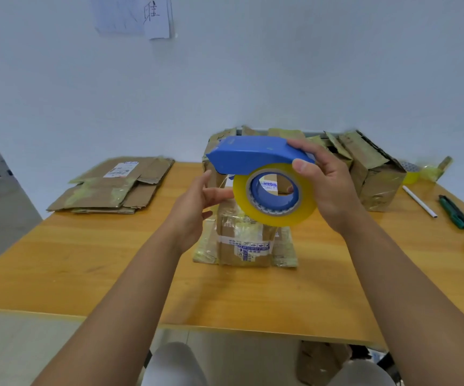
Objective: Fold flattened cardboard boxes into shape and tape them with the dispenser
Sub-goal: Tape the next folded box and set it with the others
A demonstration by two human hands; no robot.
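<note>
Wooden table (86, 263) | right hand (328, 185) grips tape dispenser (256, 160) | left hand (197, 207) released, fingertips touching roll

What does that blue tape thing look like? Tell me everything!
The tape dispenser is a blue plastic shell with a big roll of shiny yellowish tape on a blue hub. It is held in the air above a taped cardboard box on the wooden table. The right hand grips its back end, thumb on the roll. The left hand touches the roll's front edge with its fingers.
</note>
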